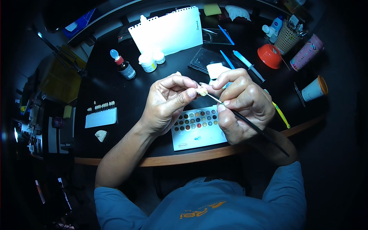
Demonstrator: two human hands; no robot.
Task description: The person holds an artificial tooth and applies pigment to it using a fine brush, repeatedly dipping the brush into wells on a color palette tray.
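And here we are, right above the palette, where all the close work sits! The left hand point(163, 101) has a small cream-coloured piece point(201, 92) pinched between thumb and fingertips, lifted clear of the tabletop point(130, 107), presumably so it can be turned and seen from any side. Across from it, the right hand point(247, 101) grasps a thin dark-handled brush point(255, 128) like a pen, gripped well forward near the tip, which looks like a choice for fine control. The tip is right at the piece; whether it touches, I cannot tell. Both hands are brought close together, likely to steady each other (whether any fingers actually meet is too crowded to call).

Look below: the white palette point(199, 140), rows of round coloured wells, lies partly under the hands, probably there to keep every shade a short dip away. Off to the left, a stand of tooth-shaped tabs point(100, 119) stands in view, handy, I'd judge, for comparing colours. Further back, two white jars point(147, 62) and a dropper bottle point(125, 71) stand upright, out of the elbows' way. Behind the right hand, a folded white tissue point(216, 70) lies near, well placed for a wipe, by my reckoning.
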